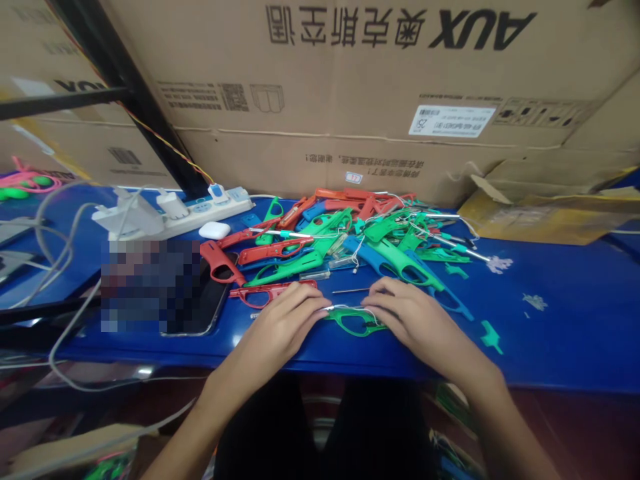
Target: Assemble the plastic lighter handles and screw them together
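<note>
While my left hand (293,317) and right hand (407,310) pinch its ends, I see the green casing (338,317) between them — loop (357,334) exposed, white wire (367,310) along its top.

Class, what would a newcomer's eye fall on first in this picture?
A jumbled pile of red, green and blue plastic parts stands out first, across the middle of the blue table. In front of it, the left hand and right hand hold a green piece. Behind looms a large cardboard box with upside-down AUX lettering.
</note>
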Demonstrator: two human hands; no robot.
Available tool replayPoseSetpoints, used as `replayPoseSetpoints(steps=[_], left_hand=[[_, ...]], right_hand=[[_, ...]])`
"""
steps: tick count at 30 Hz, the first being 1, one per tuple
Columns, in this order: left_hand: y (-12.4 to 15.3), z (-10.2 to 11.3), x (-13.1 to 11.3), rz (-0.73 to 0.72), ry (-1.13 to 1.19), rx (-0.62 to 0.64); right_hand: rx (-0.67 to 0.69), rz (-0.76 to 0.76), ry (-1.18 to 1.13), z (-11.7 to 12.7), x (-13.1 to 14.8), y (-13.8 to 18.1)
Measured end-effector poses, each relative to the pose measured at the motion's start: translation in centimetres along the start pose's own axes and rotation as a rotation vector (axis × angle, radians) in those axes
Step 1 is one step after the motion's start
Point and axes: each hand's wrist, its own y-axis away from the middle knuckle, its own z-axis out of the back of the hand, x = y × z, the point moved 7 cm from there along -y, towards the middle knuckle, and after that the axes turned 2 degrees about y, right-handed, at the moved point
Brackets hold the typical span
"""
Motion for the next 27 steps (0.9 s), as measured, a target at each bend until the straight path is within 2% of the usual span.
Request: replayPoseSetpoints(steps=[6,11,13,18,23,27], left_hand=[[0.1,0.0,0.1,0.008,-0.006,0.001],[0.3,-0.1,0.2,0.007,0.013,0.024],[0.3,-0.2,0.3,0.005,0.005,0.027],[0.3,-0.2,0.2,-0.009,0.006,0.02],[0.3,-0.1,0.3,0.009,-0.002,0.018],[0.3,-0.1,0.1,0.002,-0.005,0.019]], right_hand=[[0.27,0.215,-0.302,0.8,0.0,-4.3],[0.46,0.334,-0.454,-0.3,1.6,-6.3],[0.449,0.346,-0.433,-0.7,2.2,-6.3],[0.294,0.319,-0.311,-0.7,2.4,-5.8],[0.238,0.271,-0.251,-0.6,1.8,-5.5],[0.201,0.296,-0.196,-0.4,2.0,-5.2]])
